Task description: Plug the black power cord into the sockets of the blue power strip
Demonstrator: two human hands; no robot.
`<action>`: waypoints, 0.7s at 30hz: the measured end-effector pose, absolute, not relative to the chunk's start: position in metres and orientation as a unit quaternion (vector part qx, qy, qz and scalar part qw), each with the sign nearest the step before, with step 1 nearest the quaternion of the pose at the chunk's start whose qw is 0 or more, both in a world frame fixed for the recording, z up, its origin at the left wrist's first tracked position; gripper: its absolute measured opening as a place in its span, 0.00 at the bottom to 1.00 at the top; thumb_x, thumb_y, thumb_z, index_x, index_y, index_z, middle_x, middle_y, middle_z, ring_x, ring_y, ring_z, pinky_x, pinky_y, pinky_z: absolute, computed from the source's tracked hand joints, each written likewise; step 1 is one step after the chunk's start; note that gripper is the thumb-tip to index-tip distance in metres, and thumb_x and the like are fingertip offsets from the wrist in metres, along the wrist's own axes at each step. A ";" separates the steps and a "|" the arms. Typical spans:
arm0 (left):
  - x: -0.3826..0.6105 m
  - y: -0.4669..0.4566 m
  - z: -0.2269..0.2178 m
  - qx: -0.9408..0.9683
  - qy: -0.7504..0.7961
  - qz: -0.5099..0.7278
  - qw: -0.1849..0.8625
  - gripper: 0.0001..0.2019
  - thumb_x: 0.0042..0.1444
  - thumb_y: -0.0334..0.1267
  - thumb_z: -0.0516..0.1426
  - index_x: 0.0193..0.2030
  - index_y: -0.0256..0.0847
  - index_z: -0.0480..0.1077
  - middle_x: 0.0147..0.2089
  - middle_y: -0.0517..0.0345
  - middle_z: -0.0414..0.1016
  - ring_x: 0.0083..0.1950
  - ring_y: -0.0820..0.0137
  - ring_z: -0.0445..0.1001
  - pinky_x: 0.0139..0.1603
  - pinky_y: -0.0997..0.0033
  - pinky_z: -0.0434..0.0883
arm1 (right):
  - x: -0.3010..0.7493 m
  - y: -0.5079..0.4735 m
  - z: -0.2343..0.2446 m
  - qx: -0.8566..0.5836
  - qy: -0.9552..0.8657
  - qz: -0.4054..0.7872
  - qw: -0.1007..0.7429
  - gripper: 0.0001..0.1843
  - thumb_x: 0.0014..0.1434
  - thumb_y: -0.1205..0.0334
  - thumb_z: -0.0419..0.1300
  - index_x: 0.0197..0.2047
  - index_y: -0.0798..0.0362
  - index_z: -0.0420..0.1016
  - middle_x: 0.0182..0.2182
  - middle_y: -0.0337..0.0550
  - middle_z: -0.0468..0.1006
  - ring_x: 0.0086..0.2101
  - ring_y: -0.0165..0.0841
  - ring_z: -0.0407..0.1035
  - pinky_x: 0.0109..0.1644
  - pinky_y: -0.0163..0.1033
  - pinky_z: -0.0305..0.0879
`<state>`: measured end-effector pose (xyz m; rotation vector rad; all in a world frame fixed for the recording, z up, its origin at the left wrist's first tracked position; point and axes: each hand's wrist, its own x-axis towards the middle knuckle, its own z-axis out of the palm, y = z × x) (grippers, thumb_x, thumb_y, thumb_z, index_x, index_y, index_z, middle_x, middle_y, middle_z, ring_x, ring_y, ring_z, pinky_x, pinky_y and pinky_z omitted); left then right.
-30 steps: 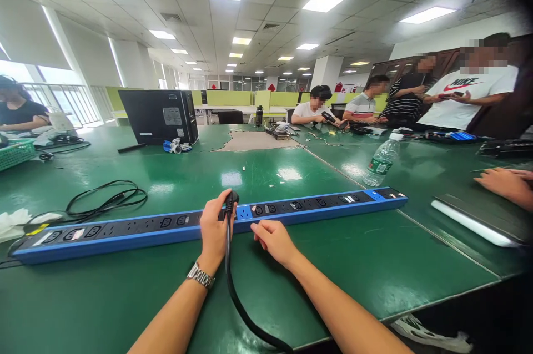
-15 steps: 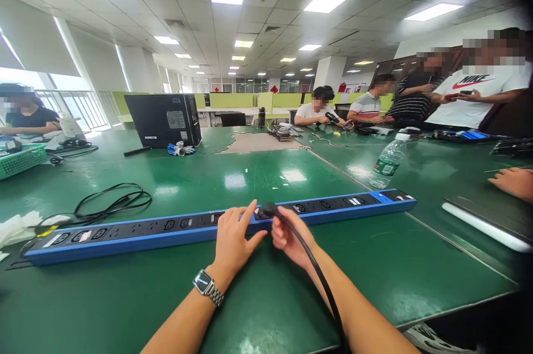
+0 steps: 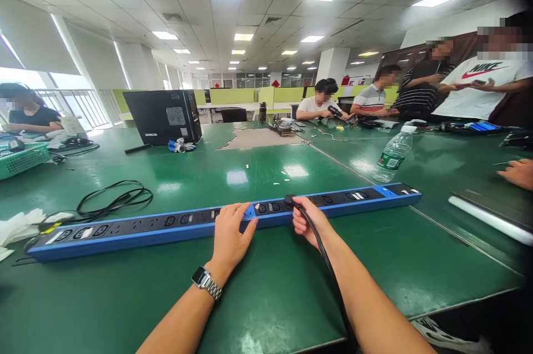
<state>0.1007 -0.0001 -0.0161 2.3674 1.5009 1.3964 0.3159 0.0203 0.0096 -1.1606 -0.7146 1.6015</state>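
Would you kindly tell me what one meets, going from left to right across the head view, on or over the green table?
Green basket → coiled black cable → blue-and-white bundle → left hand → black plug → right hand → plastic bottle → another person's hand.

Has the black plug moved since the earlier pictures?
Yes, rightward: the black plug went from left of the central blue socket to its right.

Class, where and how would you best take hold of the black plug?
Probably by both sides of the black plug's rounded head, coming from above and the near right: its upper face shows above the blue power strip, and the black cable leaves it on the near side.
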 end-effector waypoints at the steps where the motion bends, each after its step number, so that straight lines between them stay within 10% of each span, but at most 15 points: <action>1: 0.101 0.000 -0.016 0.757 0.480 0.443 0.005 0.15 0.61 0.42 0.55 0.54 0.45 0.70 0.50 0.51 0.74 0.53 0.61 0.69 0.55 0.55 0.66 | 0.315 0.021 0.010 -0.487 -0.296 0.659 0.491 0.24 0.60 0.53 0.51 0.16 0.51 0.54 0.07 0.28 0.50 0.10 0.22 0.46 0.15 0.30 0.46; 11: 0.100 0.000 -0.017 0.761 0.478 0.439 0.002 0.13 0.61 0.40 0.55 0.52 0.43 0.70 0.50 0.52 0.75 0.52 0.61 0.70 0.55 0.56 0.66 | 0.315 0.022 0.006 -0.522 -0.262 0.660 0.473 0.25 0.62 0.51 0.50 0.15 0.51 0.56 0.07 0.29 0.53 0.09 0.23 0.47 0.14 0.30 0.47; 21: 0.099 0.001 -0.017 0.759 0.472 0.447 0.010 0.20 0.61 0.41 0.56 0.59 0.43 0.65 0.52 0.50 0.74 0.54 0.60 0.70 0.56 0.55 0.66 | 0.299 0.013 0.005 -0.349 -0.355 0.603 0.623 0.26 0.57 0.47 0.54 0.13 0.51 0.55 0.07 0.29 0.51 0.10 0.21 0.48 0.16 0.30 0.49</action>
